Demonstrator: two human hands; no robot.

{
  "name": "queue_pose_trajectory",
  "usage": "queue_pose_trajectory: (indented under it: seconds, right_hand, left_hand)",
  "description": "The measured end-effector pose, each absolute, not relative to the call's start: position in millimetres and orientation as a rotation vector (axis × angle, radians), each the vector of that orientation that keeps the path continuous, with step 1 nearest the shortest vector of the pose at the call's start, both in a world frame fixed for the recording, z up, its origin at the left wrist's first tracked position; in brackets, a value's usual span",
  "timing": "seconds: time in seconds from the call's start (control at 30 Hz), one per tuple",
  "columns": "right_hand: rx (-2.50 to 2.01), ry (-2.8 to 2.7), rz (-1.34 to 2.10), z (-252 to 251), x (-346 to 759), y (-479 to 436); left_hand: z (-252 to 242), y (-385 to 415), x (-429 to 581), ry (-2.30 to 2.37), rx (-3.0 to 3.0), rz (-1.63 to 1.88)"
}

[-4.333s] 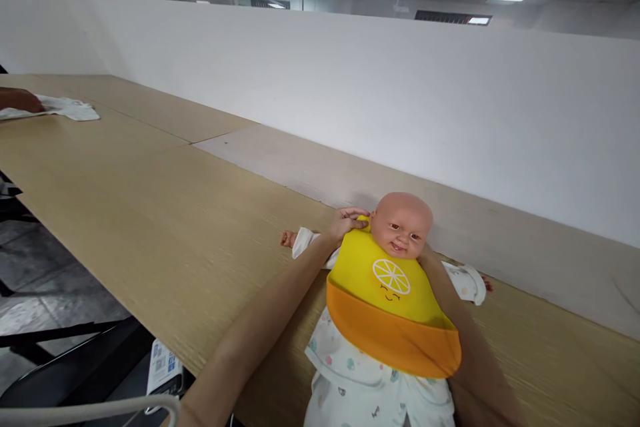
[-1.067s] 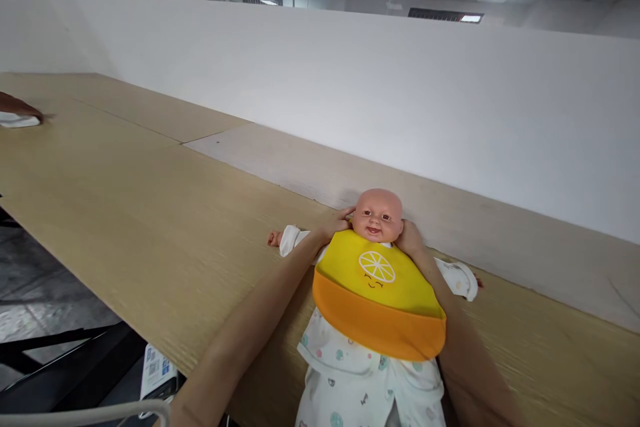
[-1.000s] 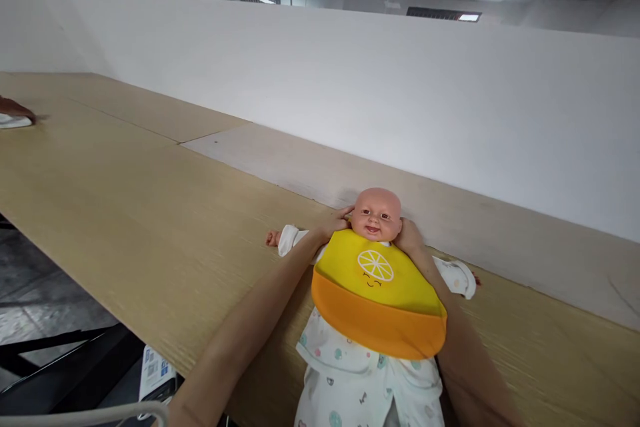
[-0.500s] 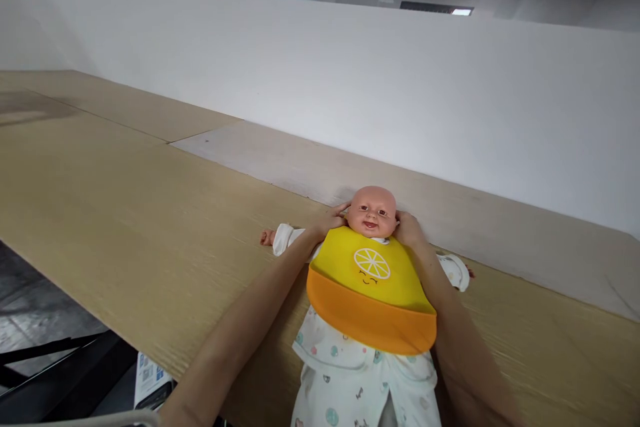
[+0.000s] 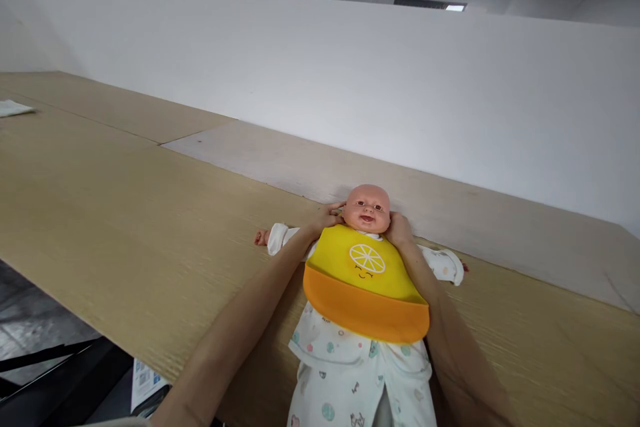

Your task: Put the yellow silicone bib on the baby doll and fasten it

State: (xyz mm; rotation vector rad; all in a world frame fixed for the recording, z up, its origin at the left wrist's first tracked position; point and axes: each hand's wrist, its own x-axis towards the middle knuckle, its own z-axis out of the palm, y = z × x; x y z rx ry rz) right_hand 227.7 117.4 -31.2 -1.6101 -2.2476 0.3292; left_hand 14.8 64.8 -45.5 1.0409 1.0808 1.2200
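Observation:
A baby doll (image 5: 367,207) lies on its back on the table, arms spread, in a white printed outfit (image 5: 345,373). Over its chest lies a yellow bib (image 5: 340,250) with an orange catch pocket (image 5: 367,307) and a lemon-slice face. My left hand (image 5: 327,217) is at the left side of the doll's neck, its fingers curled in behind the head at the bib's upper end. On the opposite side, my right hand (image 5: 400,229) reaches behind the neck in the same way. The fingertips of both hands and the bib's neck ends are hidden behind the doll's head.
The wooden table (image 5: 150,193) runs far to the left, with a pale board (image 5: 300,153) along the white wall (image 5: 320,67). A white cloth-like item (image 5: 14,108) lies at the far left. Below the front edge are a black object (image 5: 65,380) and a printed sheet (image 5: 144,380).
The view has shifted slightly, and the white item at far left has come into sight where a blurred shadow was. Both hands stay at the doll's neck, with only slight movement.

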Motion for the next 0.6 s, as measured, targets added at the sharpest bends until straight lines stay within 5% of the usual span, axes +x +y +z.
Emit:
queue_pose_trajectory:
  seconds: [0.6]
  right_hand:
    - [-1.606,-2.225,0.317,-36.7,228.3,119.2]
  left_hand:
    - [-50.1,67.6,14.1,1.077,1.048,1.223]
